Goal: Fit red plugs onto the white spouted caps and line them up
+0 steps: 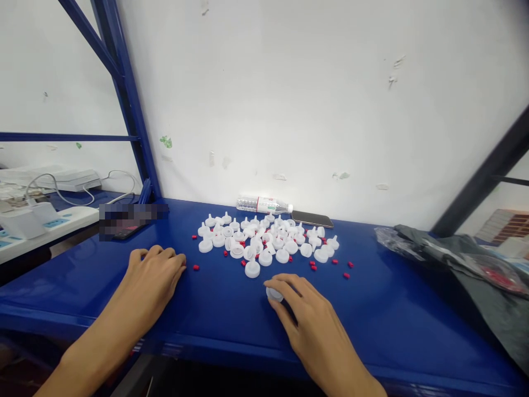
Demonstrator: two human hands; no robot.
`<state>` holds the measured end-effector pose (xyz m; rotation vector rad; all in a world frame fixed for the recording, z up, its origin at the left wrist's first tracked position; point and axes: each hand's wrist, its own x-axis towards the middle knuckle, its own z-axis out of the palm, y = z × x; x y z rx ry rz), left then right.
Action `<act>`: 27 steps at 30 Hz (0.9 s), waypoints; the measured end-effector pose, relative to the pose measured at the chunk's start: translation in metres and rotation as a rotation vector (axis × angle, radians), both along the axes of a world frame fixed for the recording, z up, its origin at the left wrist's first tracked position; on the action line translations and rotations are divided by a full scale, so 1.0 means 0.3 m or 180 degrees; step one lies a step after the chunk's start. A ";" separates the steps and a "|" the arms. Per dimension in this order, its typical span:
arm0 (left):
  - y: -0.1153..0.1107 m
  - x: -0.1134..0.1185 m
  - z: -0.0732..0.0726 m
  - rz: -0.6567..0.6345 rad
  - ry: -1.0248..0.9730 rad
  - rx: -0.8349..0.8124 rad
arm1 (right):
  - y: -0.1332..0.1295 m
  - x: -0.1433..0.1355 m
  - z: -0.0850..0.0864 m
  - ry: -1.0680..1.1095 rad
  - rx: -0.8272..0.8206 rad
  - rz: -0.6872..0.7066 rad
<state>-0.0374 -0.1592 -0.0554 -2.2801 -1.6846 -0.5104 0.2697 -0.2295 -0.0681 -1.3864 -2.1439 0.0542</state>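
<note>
Currently, right hand (316, 320) nearly closed round one white cap (274, 294); left hand (155, 278) half-curled (seemingly empty).

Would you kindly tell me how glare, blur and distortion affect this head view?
Head view: pale glare on the blue table; deep shadow beneath it; posts splay outward, probably lens distortion; red pieces look slightly soft; pixelation partly covers the dark device.

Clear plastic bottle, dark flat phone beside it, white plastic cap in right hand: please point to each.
Clear plastic bottle (265, 205), head view: its label.
Dark flat phone (313, 219), head view: middle of its upper face.
White plastic cap (274, 295), head view: its exposed middle.
</note>
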 end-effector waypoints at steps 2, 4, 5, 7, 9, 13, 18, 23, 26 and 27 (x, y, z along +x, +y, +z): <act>-0.010 0.019 0.014 0.0062 0.0479 -0.0028 | 0.000 0.003 -0.004 0.0158 0.0112 0.0113; -0.020 0.037 0.029 0.0074 0.0630 -0.0074 | -0.001 0.006 -0.012 0.0313 0.0275 0.0226; -0.026 0.046 0.036 0.0061 0.0568 -0.0099 | -0.002 0.008 -0.015 0.0363 0.0352 0.0288; -0.042 0.067 0.049 -0.0018 0.0224 -0.0073 | -0.005 0.011 -0.019 0.0355 0.0477 0.0438; -0.067 0.098 0.060 -0.0271 -0.0348 0.0028 | -0.009 0.013 -0.018 0.0254 0.0615 0.0623; -0.139 0.190 0.076 -0.1149 -0.1503 0.0029 | -0.016 0.012 -0.005 0.0108 0.1005 0.1079; -0.189 0.293 0.052 -0.1365 -0.2342 -0.0824 | -0.024 0.002 0.019 -0.0044 0.1377 0.1351; -0.187 0.330 0.014 -0.1403 -0.2621 -0.1346 | -0.025 -0.002 0.029 -0.0144 0.1562 0.1392; -0.192 0.337 0.004 -0.1322 -0.2839 -0.1503 | -0.024 -0.002 0.023 -0.0109 0.1593 0.1381; -0.194 0.338 0.001 -0.1302 -0.2935 -0.1570 | -0.023 -0.002 0.020 -0.0081 0.1595 0.1384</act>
